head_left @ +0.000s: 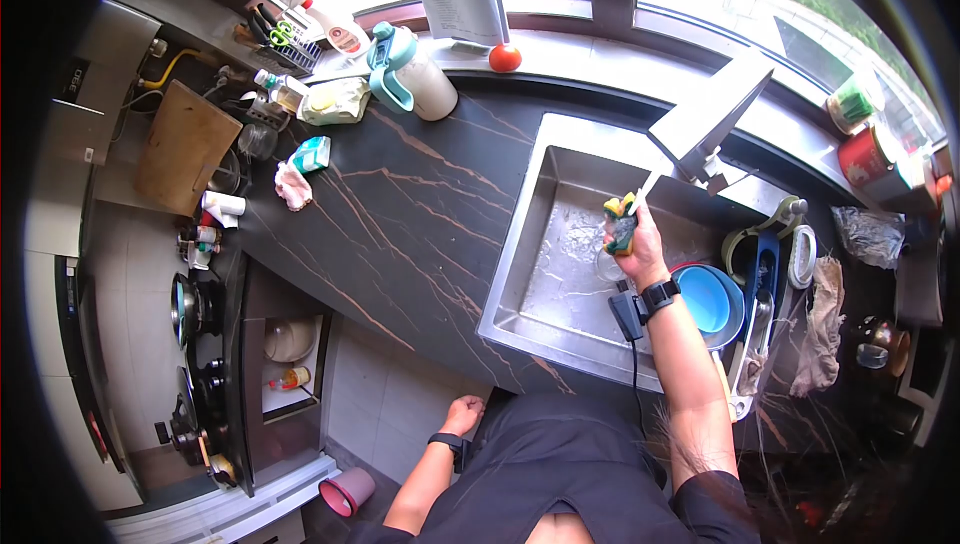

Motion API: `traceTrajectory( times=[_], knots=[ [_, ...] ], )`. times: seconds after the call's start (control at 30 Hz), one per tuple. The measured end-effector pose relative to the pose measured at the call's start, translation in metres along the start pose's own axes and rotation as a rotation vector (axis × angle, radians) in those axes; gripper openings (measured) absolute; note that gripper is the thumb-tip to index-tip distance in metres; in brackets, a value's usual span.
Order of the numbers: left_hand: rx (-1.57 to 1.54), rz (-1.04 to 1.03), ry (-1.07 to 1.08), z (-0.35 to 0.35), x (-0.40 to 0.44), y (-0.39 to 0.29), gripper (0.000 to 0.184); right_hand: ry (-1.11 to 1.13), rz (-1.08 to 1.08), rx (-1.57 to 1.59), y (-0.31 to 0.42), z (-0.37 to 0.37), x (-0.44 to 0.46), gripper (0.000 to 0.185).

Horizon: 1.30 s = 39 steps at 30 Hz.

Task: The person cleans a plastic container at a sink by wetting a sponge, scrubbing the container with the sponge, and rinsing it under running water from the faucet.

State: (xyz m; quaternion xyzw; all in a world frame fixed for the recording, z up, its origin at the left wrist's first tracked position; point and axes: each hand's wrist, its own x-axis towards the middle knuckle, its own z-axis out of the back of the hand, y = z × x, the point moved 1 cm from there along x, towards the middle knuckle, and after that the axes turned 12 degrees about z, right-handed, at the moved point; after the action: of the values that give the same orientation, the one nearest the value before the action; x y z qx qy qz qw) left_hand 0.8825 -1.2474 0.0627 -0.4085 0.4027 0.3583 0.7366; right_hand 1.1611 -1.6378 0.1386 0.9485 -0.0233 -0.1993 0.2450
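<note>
Over the steel sink [512, 264], my right hand [643, 244] is closed round a yellow and green sponge [622, 229], under the faucet [655, 180]. Water splashes on the sink floor beside it. A black device with a cable is strapped at my right wrist. My left hand [463, 415] hangs low beside my body, off the counter, its fingers curled; nothing shows in it. Blue bowls [704, 301] stand at the right side of the sink, near my right forearm.
A tomato [505, 58] and a large bottle [425, 84] stand near the window. Left on the counter are a teal packet [311, 154] and a cutting board [187, 147]. A cloth [820, 329] lies right of the sink. A pink bin [346, 492] is on the floor.
</note>
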Motion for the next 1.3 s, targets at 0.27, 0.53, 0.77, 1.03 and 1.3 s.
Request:
traceTrajectory(
  times=[0.27, 0.53, 0.77, 1.03, 1.3],
  knots=[
    [0.044, -0.009, -0.01, 0.001, 0.0, -0.001, 0.027, -0.267, 0.206, -0.229, -0.01, -0.001, 0.008, 0.032],
    [0.053, -0.025, -0.018, 0.001, 0.004, -0.001, 0.028, 0.001, -0.055, -0.052, -0.001, -0.009, -0.002, 0.05],
    [0.034, -0.02, -0.012, 0.002, 0.0, -0.007, 0.026, 0.052, 0.018, 0.007, 0.004, 0.007, 0.001, 0.049],
    [0.06, -0.038, -0.013, -0.002, 0.01, 0.005, 0.027, 0.044, 0.004, -0.001, 0.024, 0.024, -0.007, 0.041],
    [0.073, -0.045, -0.025, 0.002, 0.003, -0.015, 0.028, 0.13, -0.096, -0.012, 0.006, -0.007, -0.007, 0.045]
  ],
)
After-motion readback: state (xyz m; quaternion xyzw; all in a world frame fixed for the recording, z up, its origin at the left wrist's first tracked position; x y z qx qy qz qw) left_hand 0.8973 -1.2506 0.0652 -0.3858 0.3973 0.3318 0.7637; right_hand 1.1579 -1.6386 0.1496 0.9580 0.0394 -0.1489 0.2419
